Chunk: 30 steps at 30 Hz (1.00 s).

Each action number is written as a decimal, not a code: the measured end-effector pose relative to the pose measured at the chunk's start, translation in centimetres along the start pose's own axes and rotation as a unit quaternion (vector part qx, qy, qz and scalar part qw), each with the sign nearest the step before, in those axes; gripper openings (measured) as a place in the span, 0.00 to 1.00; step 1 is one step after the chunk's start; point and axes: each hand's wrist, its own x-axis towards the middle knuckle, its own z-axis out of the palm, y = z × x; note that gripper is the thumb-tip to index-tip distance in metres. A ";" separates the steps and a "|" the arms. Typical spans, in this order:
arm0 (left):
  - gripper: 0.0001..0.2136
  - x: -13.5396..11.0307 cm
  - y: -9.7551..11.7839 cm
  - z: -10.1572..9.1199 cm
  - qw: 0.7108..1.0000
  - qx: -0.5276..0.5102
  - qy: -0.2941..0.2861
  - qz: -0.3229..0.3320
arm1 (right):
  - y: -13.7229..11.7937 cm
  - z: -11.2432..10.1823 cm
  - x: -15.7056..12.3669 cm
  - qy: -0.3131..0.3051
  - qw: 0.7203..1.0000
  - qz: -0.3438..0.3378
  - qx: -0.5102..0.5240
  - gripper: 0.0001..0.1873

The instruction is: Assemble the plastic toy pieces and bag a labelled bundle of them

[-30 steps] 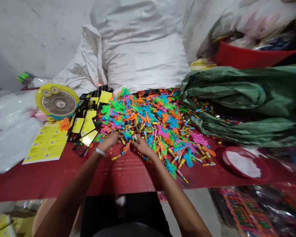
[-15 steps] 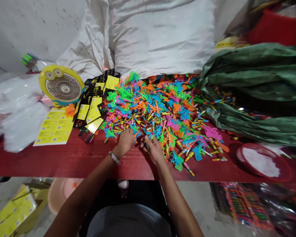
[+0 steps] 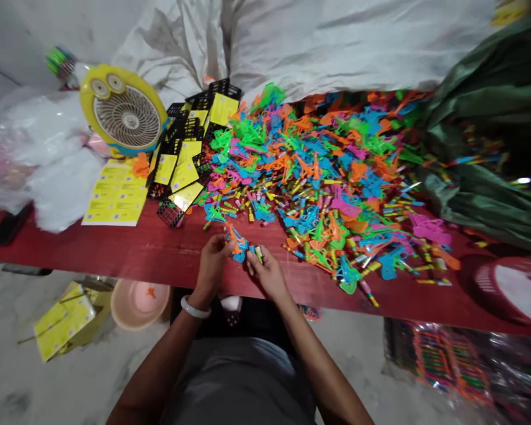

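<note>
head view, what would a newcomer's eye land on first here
The heap of neon plastic pieces across the red table grabs the eye first. At its near edge the left hand and right hand pinch small orange and blue pieces. A yellow fan stands at the back left.
</note>
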 end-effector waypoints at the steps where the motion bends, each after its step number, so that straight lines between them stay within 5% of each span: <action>1: 0.18 -0.8 -0.1 -0.4 1.000 -0.008 -0.004 -0.008 | 0.3 0.5 -0.1 -0.009 1.000 0.002 0.003 0.19; 6: 0.15 -3.4 -0.4 -1.9 0.999 -0.021 -0.028 -0.026 | 1.2 0.9 -1.1 -0.075 0.996 0.028 -0.031 0.19; 14: 0.18 -4.7 -1.1 -3.0 0.997 -0.045 0.027 -0.060 | 1.3 -0.2 -1.7 -0.044 0.970 -0.057 -0.231 0.16; 21: 0.16 -4.8 -1.3 -2.9 0.998 -0.026 0.018 -0.045 | 1.5 -0.3 -1.8 -0.063 0.959 -0.079 -0.264 0.14; 27: 0.13 -5.7 -2.4 -1.3 0.998 -0.015 0.067 0.006 | 2.2 0.5 -3.0 -0.059 0.951 -0.124 -0.276 0.14; 30: 0.11 -5.6 -2.7 -0.7 1.000 0.023 0.021 0.004 | 2.3 -0.4 -3.4 -0.061 0.954 -0.130 -0.264 0.13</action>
